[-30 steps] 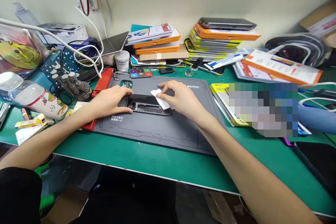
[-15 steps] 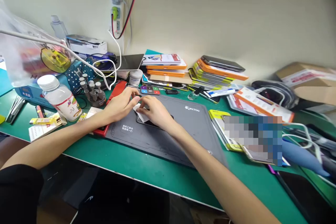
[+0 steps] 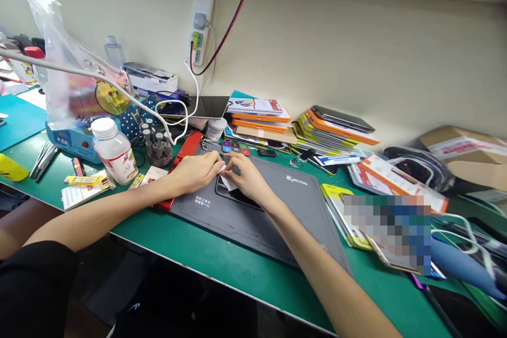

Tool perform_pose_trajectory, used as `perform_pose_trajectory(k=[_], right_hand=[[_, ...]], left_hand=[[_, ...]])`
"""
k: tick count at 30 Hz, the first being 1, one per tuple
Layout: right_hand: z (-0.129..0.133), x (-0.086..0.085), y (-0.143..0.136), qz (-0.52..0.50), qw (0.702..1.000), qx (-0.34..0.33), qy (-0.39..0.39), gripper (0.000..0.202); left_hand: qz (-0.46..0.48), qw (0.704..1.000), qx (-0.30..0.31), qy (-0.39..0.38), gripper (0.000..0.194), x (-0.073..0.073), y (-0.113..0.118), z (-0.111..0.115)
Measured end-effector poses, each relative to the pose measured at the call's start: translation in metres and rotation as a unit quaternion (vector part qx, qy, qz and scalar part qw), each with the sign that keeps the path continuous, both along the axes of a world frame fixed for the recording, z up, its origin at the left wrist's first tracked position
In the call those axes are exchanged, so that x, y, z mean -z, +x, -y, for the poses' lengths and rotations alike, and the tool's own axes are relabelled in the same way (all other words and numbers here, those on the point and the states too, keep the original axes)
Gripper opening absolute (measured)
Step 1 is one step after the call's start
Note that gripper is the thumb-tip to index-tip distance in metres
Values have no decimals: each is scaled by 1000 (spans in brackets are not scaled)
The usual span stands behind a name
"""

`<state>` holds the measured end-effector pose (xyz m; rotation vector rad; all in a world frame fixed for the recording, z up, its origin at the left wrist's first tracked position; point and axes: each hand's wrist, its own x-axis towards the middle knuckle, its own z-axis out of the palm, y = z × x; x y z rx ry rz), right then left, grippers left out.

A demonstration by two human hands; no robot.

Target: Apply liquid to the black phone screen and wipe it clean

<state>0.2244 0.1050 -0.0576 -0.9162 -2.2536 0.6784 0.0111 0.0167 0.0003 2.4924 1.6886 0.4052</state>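
A dark phone (image 3: 249, 200) lies flat on the grey work mat (image 3: 273, 245), partly covered by my hands. My right hand (image 3: 249, 178) has thumb and forefinger pinched on a small white wipe (image 3: 228, 183), which hangs down over the phone's left end. Close against it, at that same end, is my left hand (image 3: 200, 172) with its fingers curled and pressed together. Its fingertips meet those of the right hand, and what they grip is hidden.
Left of the mat are a white-capped bottle (image 3: 116, 156), a screwdriver stand (image 3: 158, 149) and a red case (image 3: 189, 143). Behind stand stacked orange boxes (image 3: 259, 121). Yellow packages (image 3: 343, 216) and a dark tablet-like slab (image 3: 461, 309) lie right. A white cable (image 3: 91, 75) crosses the left side.
The view has shifted, so the bench appears lower and further right. Both hands stay together at the phone's left end; the right still pinches the wipe, fingers slightly moved.
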Motion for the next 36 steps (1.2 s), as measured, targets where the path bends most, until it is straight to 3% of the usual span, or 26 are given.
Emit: perform_pose_trajectory(k=[2,8,15,17,21,23,29,31,36], right_hand=[[-3,-3,0,3,1000,-7,-1,33],[-1,-9,55,31,999,5,-34,42],[-9,-6,12,25,997,-45,-51,36],[-10,-6,20,25,997,-41,-53,40],[-5,-6,61,40,998,5,-54,49],[-4,-6,64,47,998,9,-45,48],[-8,0,6,27,998,-40,-26,42],[-8,1,11,22,999,-38,-27,45],[-3,8,57,37,999,19,-26,53]], left_hand=[[-21,1000,13,3,39,0,-1,0],[-8,1000,-6,-8,42,2,4,0],[-69,998,7,5,42,1,4,0],[-76,997,3,15,43,2,3,0],[-67,998,3,16,45,7,6,0],[-67,998,5,16,46,8,7,-1],[-85,996,10,15,46,6,4,0],[-84,996,6,17,46,6,4,1],[-59,998,0,22,47,10,9,2]])
